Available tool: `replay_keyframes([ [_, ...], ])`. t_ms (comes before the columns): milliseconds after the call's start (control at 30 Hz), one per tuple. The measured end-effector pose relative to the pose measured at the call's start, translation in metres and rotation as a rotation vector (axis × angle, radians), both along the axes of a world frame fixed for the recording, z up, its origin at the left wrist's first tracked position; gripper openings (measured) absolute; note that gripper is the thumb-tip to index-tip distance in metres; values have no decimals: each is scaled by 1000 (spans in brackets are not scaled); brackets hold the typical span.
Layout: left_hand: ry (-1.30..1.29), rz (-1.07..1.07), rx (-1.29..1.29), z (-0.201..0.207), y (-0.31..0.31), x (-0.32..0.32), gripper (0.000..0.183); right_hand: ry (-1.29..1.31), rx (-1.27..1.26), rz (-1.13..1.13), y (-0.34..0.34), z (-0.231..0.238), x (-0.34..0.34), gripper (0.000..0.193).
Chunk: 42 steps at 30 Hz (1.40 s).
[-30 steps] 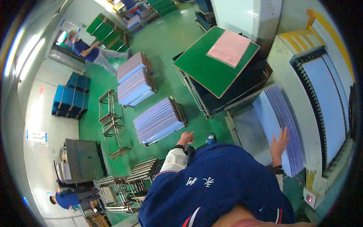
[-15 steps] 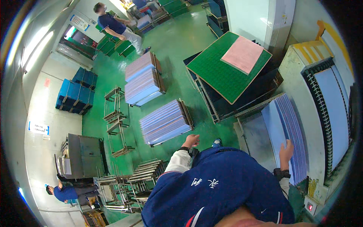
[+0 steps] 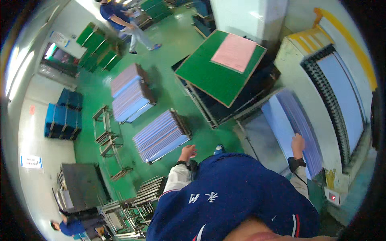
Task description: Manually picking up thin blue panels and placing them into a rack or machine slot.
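My right hand (image 3: pixel 298 146) is over a tightly packed row of thin light-blue panels (image 3: pixel 276 118) standing on edge at the right. Its fingers look loosely apart, and whether they touch a panel edge I cannot tell. My left hand (image 3: pixel 187 153) hangs in front of my body with its fingers curled in and nothing visible in them. Just beyond it, on the floor, stands a rack of blue panels (image 3: pixel 159 134), apart from the hand. Dark bands circle both wrists.
A machine with a toothed black conveyor (image 3: pixel 326 92) stands at the far right. Ahead is a dark cart topped by a green board (image 3: pixel 201 72) with a pink sheet (image 3: pixel 235 52). More panel racks (image 3: pixel 132 102), metal frames (image 3: pixel 106 136) and blue bins (image 3: pixel 62 120) stand leftward. Two people are farther off.
The view has turned, so the surroundings shift left. My right hand has moved a little forward along the panels. The person at the far end has stepped on; my left hand stays curled.
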<state>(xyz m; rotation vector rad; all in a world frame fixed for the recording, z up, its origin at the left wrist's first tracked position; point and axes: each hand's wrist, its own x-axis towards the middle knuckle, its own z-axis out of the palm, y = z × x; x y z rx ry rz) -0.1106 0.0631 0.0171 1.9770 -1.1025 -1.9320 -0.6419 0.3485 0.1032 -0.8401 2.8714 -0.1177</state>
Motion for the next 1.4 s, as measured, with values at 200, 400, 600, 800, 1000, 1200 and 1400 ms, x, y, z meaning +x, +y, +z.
replay_keyframes([
  [200,47,-50,55,-30,-10,10,37,176,-228,22,-5,121,3,16],
  [400,73,-197,118,-38,-20,-19,36,214,-325,-167,47,212,-14,27],
  [600,122,-440,31,-55,-44,-43,40,-166,-1424,-616,109,229,-17,26],
  [800,42,-411,152,-36,-44,-75,38,361,-844,-532,148,163,-4,17],
  [1000,24,-346,166,-37,-47,-91,34,-857,-2139,-706,108,157,8,11],
  [1200,54,-425,143,-33,-43,-95,31,-974,-2287,-737,97,102,-4,10],
  [1400,77,-410,182,-46,-44,-86,30,-1048,-2187,-788,85,115,-13,17],
])
